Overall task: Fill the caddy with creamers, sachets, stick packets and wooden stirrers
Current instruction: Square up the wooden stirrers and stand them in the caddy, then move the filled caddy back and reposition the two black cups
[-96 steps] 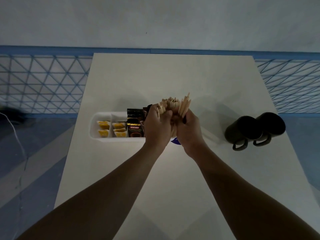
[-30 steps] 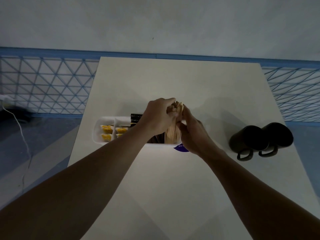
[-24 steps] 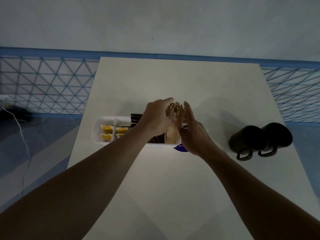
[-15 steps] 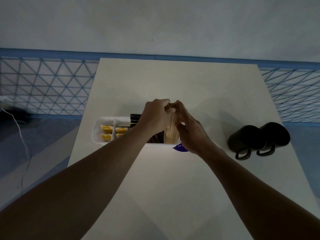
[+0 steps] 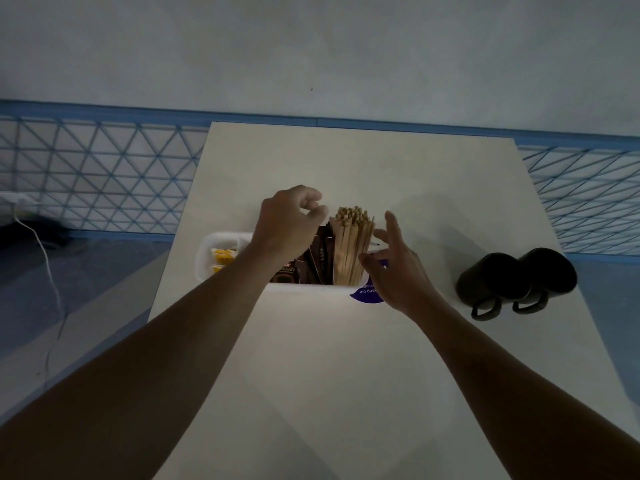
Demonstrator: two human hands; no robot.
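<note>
Nearest the camera, two bare forearms reach out over the pale, smooth tabletop (image 5: 329, 393) toward the long white plastic caddy (image 5: 204, 258) lying across its middle. A round purple label with white print (image 5: 367, 294) shows at the caddy's near right edge. The right hand (image 5: 394, 268) hovers just beside the bundle of pale wooden stirrers (image 5: 351, 247), fingers spread apart and holding nothing. The stirrers stand upright in a right-hand compartment, fanned a little at their tops. The left hand (image 5: 287, 226) hangs over the caddy's middle, fingers loosely curled with the thumb near the fingertips; its grip appears empty and clear of the sticks. Left of the stirrers sit dark brown stick packets (image 5: 313, 263), and at the far left end small yellow creamer portions (image 5: 221, 259).

By the look of it, the stirrer step is just done and all compartments seem stocked. The next move probably calls for drawing both hands away without knocking the loose bundle.

Two black mugs (image 5: 516, 280) stand well apart on the right.
</note>
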